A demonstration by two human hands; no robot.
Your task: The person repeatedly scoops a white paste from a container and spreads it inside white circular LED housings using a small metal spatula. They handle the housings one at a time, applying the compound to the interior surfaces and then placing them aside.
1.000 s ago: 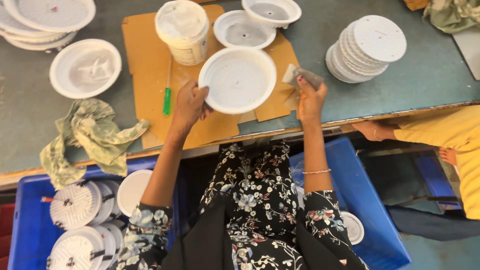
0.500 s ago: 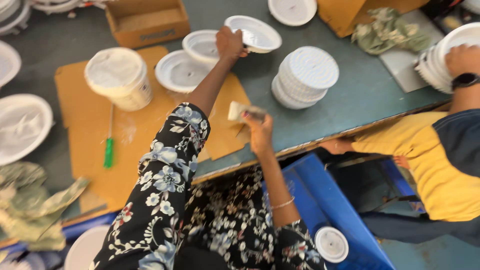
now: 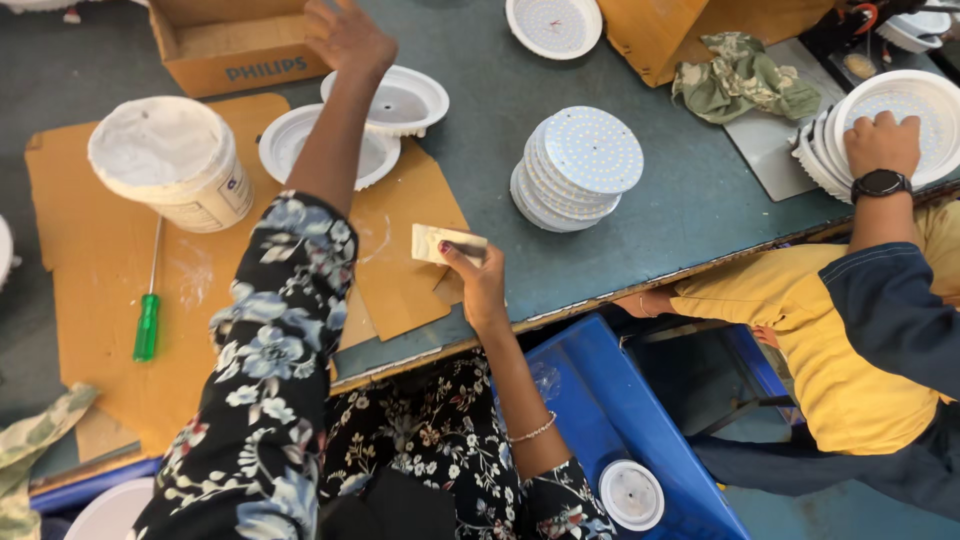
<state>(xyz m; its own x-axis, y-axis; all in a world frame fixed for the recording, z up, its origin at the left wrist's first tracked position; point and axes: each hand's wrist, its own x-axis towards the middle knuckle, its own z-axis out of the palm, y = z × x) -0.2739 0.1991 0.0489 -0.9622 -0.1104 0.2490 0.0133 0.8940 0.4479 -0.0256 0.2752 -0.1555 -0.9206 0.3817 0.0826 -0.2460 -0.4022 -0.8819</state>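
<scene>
Reaching to the frame's top, the left hand (image 3: 345,35) hovers, fingers loosely spread, over a white housing (image 3: 392,100) at upper centre; the right hand (image 3: 478,283) pinches a pale card (image 3: 447,243) mid-frame above the cardboard (image 3: 100,300).

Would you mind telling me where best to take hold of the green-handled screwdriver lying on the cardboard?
Probably by the green handle, coming from above. The screwdriver lies flat on the cardboard sheet, handle toward the table's near edge, thin shaft pointing at the white tub. The handle is the thicker part and has open space on both sides.
</scene>
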